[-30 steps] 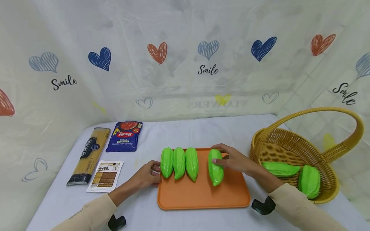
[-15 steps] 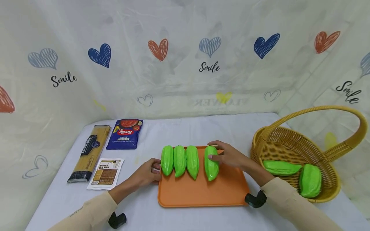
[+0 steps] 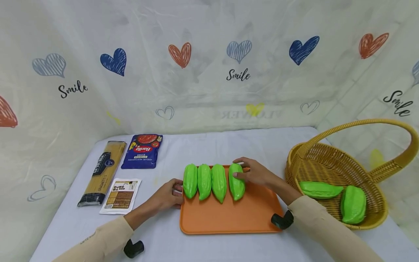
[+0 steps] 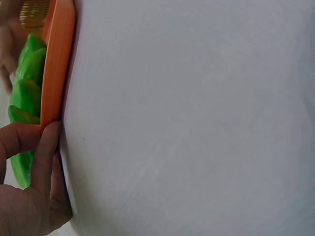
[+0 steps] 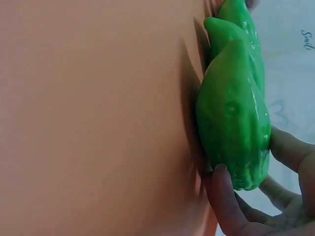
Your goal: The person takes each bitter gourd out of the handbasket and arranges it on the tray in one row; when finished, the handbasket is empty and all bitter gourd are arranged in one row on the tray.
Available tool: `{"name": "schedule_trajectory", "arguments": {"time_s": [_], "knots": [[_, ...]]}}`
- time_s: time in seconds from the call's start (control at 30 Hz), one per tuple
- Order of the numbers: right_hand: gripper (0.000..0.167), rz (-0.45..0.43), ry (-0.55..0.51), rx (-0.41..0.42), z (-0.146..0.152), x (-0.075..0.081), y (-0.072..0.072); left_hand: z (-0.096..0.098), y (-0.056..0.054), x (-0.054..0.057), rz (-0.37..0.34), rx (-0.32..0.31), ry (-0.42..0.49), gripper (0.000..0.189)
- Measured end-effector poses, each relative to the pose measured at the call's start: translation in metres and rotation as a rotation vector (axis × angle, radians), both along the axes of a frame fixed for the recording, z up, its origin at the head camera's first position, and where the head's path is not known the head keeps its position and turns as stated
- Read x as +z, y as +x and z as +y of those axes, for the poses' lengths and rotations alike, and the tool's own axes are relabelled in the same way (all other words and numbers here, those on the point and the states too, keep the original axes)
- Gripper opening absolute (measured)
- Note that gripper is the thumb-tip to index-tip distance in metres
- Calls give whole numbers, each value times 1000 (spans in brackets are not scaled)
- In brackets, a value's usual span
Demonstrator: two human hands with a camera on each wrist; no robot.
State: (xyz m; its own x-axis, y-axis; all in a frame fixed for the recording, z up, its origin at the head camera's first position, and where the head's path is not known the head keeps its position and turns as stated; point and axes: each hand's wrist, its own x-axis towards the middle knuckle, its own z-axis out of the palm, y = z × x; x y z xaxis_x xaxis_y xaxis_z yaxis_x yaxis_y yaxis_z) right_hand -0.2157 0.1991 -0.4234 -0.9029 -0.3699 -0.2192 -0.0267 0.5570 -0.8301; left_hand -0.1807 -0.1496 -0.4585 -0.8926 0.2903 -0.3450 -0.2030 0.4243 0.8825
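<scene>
An orange tray (image 3: 229, 220) lies on the table in the head view. Across its back half several glossy green gourds, ribbed and pointed at the near end, lie side by side. My right hand (image 3: 258, 173) holds the rightmost green gourd (image 3: 237, 187) near its far end, thumb on one side and fingers on the other. In the right wrist view this gourd (image 5: 234, 118) lies close over the tray, pointed end away from the hand. My left hand (image 3: 168, 194) pinches the tray's left rim beside the leftmost gourd (image 3: 190, 182); in the left wrist view thumb and finger straddle the rim.
At the right stands a wicker basket (image 3: 327, 156) with a tall handle, holding two more green gourds (image 3: 353, 205). To the left lie a spaghetti pack (image 3: 103, 173), a blue Barilla pouch (image 3: 142, 152) and a white-and-brown sachet (image 3: 121, 196). A printed curtain hangs behind the table.
My right hand has moved left and slightly back with its gourd, narrowing the gap to the row. The left hand has stayed at the tray's rim.
</scene>
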Motion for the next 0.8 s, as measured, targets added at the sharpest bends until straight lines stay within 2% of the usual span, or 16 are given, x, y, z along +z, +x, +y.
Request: {"name": "schedule_trajectory", "arguments": {"time_s": [0.23,0.4,0.8], "knots": [[58,53,45,-12,-3,-4,-4,1,1,0,9,-4,-6,68],[53,59,30,-44,-7,-3,-4,1,-1,-2,5,0,-13,67],[57,24,1,-47,-8,-5,-2,1,0,-5,6,8,-23,67]]}}
